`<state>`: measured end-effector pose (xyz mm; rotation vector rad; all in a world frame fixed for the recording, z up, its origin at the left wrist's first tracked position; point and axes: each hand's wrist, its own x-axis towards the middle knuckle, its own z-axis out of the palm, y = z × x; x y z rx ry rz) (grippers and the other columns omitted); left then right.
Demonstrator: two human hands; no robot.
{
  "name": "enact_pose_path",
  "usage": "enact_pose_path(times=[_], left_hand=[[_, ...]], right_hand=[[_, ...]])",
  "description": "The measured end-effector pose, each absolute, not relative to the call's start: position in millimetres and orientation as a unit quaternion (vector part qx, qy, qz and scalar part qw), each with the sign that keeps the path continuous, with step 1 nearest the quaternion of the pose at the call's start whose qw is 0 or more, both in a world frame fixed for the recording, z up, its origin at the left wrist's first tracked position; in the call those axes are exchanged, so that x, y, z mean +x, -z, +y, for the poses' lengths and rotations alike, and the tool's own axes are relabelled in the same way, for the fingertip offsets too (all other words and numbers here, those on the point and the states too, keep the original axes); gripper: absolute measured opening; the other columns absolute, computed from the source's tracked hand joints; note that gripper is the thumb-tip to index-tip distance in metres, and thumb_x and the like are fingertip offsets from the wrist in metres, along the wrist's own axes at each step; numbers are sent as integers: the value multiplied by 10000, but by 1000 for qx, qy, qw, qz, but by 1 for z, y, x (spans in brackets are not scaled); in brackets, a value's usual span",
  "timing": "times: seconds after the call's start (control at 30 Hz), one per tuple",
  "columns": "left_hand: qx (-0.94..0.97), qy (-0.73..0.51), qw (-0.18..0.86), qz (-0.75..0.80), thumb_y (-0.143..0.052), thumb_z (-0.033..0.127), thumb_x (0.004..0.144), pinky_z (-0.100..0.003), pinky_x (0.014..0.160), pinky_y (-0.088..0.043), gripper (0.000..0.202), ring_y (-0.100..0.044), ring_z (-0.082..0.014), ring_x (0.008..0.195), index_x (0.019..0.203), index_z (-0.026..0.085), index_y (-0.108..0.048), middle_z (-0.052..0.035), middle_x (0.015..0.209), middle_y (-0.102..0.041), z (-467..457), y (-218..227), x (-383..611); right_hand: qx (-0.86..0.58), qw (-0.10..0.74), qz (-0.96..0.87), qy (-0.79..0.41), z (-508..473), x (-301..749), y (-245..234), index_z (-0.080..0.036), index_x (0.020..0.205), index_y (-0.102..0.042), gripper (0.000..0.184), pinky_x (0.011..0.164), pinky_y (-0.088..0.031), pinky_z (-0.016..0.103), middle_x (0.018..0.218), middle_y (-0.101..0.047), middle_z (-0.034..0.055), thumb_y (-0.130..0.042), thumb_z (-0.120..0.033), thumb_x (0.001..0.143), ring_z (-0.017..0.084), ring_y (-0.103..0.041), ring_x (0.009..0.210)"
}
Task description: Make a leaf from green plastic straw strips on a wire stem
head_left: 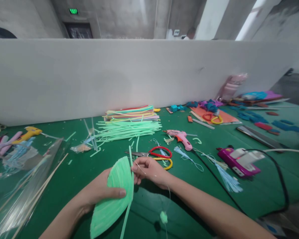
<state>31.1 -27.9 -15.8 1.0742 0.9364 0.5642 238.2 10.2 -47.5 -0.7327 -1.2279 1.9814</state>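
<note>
— What have you got there?

— A green fan [113,199] made of straws glued side by side, low at six o'clock over the tabletop [94,166]. I judge it light, springy and easily creased, so my left hand [99,191] grips its flat face. My right hand [148,171] pinches a thin thread [167,189] at the fan's top edge.

— Colour?

— Pale mint, ribbed.

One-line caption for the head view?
Left hand holds a green woven fan; right hand pinches its edge above a green table.
</note>
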Motion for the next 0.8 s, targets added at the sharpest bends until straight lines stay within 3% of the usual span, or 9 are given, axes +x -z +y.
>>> enact_pose_path(times=[0.1,0.23,0.63,0.8], left_hand=[[453,-264,694,492,-821,342,640,-331,744,-531,527,-690,-251,841,1102,151,-655,-102,985,-746,-26,15,30],[422,-289,690,512,-841,336,615,-318,681,-537,524,-697,-234,750,1065,139,-657,-95,880,-756,-26,10,36],[488,-272,704,440,-812,312,653,-311,786,-488,353,-662,-234,867,936,132,-702,-88,917,-747,-29,9,50],[510,-271,693,431,-794,336,649,-338,853,-472,314,-643,-274,919,895,157,-714,-23,889,-731,-31,4,55]], right_hand=[[-260,321,-462,-785,14,243,49,-123,880,-638,412,566,-533,204,657,-689,5,-823,-405,645,113,-671,601],[-249,292,-462,-799,16,245,51,-110,874,-650,425,589,-544,214,688,-704,22,-861,-349,593,125,-685,627],[-266,265,-469,-799,13,242,50,-117,797,-637,364,552,-534,206,625,-694,8,-854,-331,599,105,-654,551],[-270,257,-480,-794,12,243,47,-122,805,-650,346,569,-521,208,633,-692,1,-833,-356,626,100,-641,550]])
